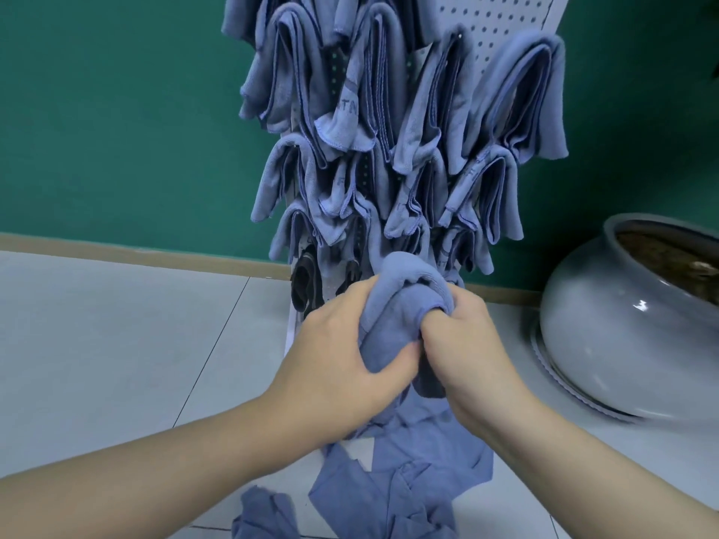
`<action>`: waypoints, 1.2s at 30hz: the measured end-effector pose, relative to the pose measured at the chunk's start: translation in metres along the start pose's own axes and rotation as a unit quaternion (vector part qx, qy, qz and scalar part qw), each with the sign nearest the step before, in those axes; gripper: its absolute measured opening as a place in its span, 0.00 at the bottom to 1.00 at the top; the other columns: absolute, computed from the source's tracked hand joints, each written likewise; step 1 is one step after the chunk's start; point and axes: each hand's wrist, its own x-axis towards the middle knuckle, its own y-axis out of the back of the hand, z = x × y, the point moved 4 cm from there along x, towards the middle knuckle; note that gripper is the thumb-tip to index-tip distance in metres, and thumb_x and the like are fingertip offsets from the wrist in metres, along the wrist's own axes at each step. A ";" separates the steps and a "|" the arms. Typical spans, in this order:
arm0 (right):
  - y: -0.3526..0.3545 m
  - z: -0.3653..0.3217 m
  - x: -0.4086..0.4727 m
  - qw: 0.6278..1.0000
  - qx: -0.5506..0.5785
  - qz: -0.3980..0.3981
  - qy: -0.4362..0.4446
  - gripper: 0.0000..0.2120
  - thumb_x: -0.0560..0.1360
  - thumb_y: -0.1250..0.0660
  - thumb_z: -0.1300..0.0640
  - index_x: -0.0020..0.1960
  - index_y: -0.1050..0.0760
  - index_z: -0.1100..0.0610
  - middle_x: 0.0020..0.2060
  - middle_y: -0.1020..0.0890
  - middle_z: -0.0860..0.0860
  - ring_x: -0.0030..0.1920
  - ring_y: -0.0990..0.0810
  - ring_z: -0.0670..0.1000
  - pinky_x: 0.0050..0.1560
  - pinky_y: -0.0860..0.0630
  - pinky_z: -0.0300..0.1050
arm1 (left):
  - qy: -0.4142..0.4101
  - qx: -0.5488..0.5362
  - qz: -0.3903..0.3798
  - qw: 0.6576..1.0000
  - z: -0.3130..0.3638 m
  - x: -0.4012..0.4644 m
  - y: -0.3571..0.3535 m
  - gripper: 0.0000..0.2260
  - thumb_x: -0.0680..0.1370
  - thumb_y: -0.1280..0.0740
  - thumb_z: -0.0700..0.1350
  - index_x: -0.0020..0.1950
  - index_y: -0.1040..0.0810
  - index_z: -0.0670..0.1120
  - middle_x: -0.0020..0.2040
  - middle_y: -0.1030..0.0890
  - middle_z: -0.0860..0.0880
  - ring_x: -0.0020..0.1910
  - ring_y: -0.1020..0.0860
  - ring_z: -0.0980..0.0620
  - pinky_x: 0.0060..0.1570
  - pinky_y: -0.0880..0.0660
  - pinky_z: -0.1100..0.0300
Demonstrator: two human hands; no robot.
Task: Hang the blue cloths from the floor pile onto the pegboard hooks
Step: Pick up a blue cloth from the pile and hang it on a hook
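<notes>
Hung cloths (373, 110) crowd nearly the whole pegboard (502, 21); only its upper right corner shows bare holes. A big grey pot (622, 324) blocks the right side, while open floor (116, 324) lies left.

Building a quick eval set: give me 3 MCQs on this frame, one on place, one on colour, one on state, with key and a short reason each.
1. Where is the grey ceramic pot?
A. On the floor, right of the pegboard
B. Hung on the pegboard
C. Left of the pegboard

2. What colour is the wall?
A. White
B. Green
C. Red

3. How is the cloth nearest the board held?
A. Lying loose on the floor
B. Gripped by both hands
C. Held by one hand only

Key: 1 A, it sits on the floor tiles at the right edge. 2 B, green above the tan skirting. 3 B, left hand and right hand both curl round it.
</notes>
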 end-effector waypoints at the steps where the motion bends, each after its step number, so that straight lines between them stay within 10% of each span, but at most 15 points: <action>1: -0.001 -0.003 -0.002 1.000 -0.006 0.000 0.009 0.22 0.75 0.42 0.68 0.28 0.25 0.49 0.23 0.28 0.45 0.25 0.33 0.47 0.27 0.36 0.38 | 0.007 0.002 0.010 1.000 0.000 0.001 0.000 0.17 0.74 0.28 0.47 0.58 0.25 0.65 0.50 0.18 0.64 0.50 0.19 0.63 0.46 0.25 0.68; 4: -0.003 -0.016 -0.005 0.999 -0.008 -0.005 0.040 0.08 0.69 0.38 0.57 0.37 0.21 0.55 0.29 0.21 0.49 0.32 0.26 0.47 0.32 0.29 0.39 | 0.006 0.007 0.035 0.999 0.002 0.005 0.006 0.21 0.75 0.32 0.38 0.54 0.25 0.66 0.44 0.18 0.64 0.42 0.20 0.61 0.40 0.29 0.71; 13: 0.020 -0.088 0.013 0.977 -0.128 0.023 0.167 0.18 0.70 0.42 0.63 0.49 0.16 0.52 0.40 0.14 0.53 0.45 0.18 0.61 0.46 0.21 0.58 | -0.075 0.031 0.055 0.995 0.049 0.048 0.043 0.19 0.74 0.34 0.33 0.58 0.17 0.53 0.41 0.17 0.59 0.39 0.21 0.58 0.40 0.29 0.72; 18: 0.039 -0.130 0.029 0.973 -0.135 0.050 0.182 0.19 0.73 0.43 0.69 0.47 0.17 0.52 0.41 0.17 0.59 0.38 0.26 0.54 0.41 0.29 0.49 | -0.085 0.078 0.033 0.993 0.080 0.087 0.055 0.14 0.75 0.34 0.39 0.56 0.19 0.54 0.41 0.17 0.56 0.42 0.21 0.56 0.42 0.25 0.64; 27: 0.083 -0.231 0.070 0.956 -0.174 0.097 0.216 0.15 0.76 0.39 0.64 0.45 0.18 0.48 0.45 0.16 0.63 0.45 0.19 0.69 0.42 0.20 0.62 | -0.135 0.081 0.058 0.986 0.158 0.167 0.080 0.12 0.80 0.38 0.41 0.59 0.21 0.55 0.46 0.17 0.55 0.44 0.21 0.56 0.45 0.24 0.59; 36: 0.105 -0.303 0.122 0.935 -0.171 0.144 0.274 0.14 0.78 0.38 0.65 0.43 0.21 0.49 0.38 0.19 0.55 0.35 0.28 0.50 0.35 0.31 0.42 | -0.134 0.101 0.107 0.980 0.204 0.258 0.097 0.08 0.83 0.36 0.47 0.46 0.23 0.46 0.40 0.21 0.46 0.36 0.27 0.50 0.36 0.30 0.56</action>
